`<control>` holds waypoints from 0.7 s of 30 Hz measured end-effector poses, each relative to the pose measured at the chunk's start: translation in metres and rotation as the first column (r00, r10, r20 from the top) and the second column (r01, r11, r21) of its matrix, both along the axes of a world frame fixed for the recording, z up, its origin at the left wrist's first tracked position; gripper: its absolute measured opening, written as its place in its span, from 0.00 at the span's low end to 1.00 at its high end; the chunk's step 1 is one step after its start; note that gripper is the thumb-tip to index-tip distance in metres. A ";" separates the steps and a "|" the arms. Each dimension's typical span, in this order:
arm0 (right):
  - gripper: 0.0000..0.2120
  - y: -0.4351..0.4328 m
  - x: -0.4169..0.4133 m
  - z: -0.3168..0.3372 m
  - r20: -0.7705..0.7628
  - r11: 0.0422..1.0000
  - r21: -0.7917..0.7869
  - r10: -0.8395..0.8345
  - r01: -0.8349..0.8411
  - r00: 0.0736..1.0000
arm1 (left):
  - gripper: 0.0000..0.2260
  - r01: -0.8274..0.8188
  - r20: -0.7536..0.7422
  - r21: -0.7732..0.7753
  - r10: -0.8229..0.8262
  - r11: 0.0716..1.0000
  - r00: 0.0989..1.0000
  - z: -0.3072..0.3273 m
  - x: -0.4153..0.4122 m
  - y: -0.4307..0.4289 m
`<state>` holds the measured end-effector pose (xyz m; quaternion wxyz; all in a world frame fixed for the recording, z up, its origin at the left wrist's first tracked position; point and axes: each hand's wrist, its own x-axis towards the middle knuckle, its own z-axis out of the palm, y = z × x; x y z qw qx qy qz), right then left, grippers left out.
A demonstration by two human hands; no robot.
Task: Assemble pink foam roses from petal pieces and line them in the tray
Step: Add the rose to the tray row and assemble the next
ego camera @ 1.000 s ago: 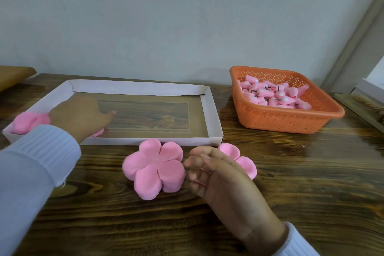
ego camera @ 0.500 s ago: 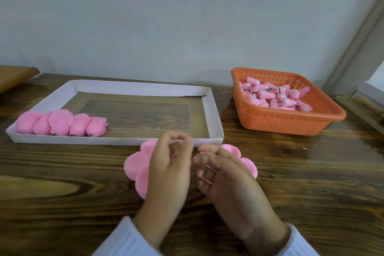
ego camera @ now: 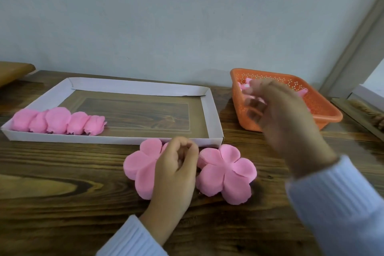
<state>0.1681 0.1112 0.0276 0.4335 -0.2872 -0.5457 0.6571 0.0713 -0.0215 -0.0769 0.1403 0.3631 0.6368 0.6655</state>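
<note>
In the head view, the right hand (ego camera: 278, 114) is hovering over the orange basket (ego camera: 324, 118) at far right. The left hand (ego camera: 176, 172), fingers curled, is resting on the left petal piece (ego camera: 139, 166) just near of the tray (ego camera: 214, 114), which is holding a row of roses (ego camera: 58, 122). The right hand should be lifting a single core while the left is steadying its petals flat on the bench (ego camera: 62, 203). Blur is obscuring the right fingers and the basket contents are largely covered, so it cannot be told whether either hand is holding anything.
</note>
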 end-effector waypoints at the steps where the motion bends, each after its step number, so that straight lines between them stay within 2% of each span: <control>1: 0.08 0.023 -0.003 0.005 0.039 0.998 0.012 -0.058 0.057 0.998 | 0.06 0.005 -0.022 0.004 -0.005 1.000 1.000 0.001 0.001 0.000; 3: 0.09 0.067 -0.011 0.008 0.201 0.983 0.064 -0.184 0.175 0.962 | 0.07 0.010 -0.044 0.026 -0.009 1.000 0.999 0.001 0.003 0.000; 5: 0.08 0.108 -0.014 -0.002 0.416 0.963 0.167 -0.262 0.210 0.871 | 0.06 0.019 -0.046 0.043 -0.017 0.999 0.999 0.000 0.003 0.000; 8: 0.10 0.151 -0.014 -0.022 0.703 0.922 0.376 -0.349 0.093 0.619 | 0.05 0.060 -0.081 0.036 -0.057 0.998 0.995 -0.003 0.005 0.002; 10: 0.15 0.163 -0.017 -0.027 0.815 0.913 0.408 -0.350 -0.027 0.461 | 0.07 0.075 -0.149 0.020 -0.072 0.997 0.986 -0.006 0.007 0.003; 11: 0.16 0.166 -0.020 -0.027 0.845 0.920 0.387 -0.324 -0.066 0.426 | 0.08 0.084 -0.175 0.015 -0.080 0.996 0.981 -0.006 0.008 0.003; 14: 0.16 0.173 -0.028 -0.027 0.881 0.948 0.304 -0.243 -0.092 0.406 | 0.08 0.120 -0.217 0.004 -0.117 0.993 0.969 -0.007 0.010 0.003; 21: 0.13 0.174 -0.034 -0.028 0.912 0.917 0.362 -0.310 -0.168 0.269 | 0.10 0.151 -0.218 -0.015 -0.151 0.988 0.964 -0.006 0.009 0.002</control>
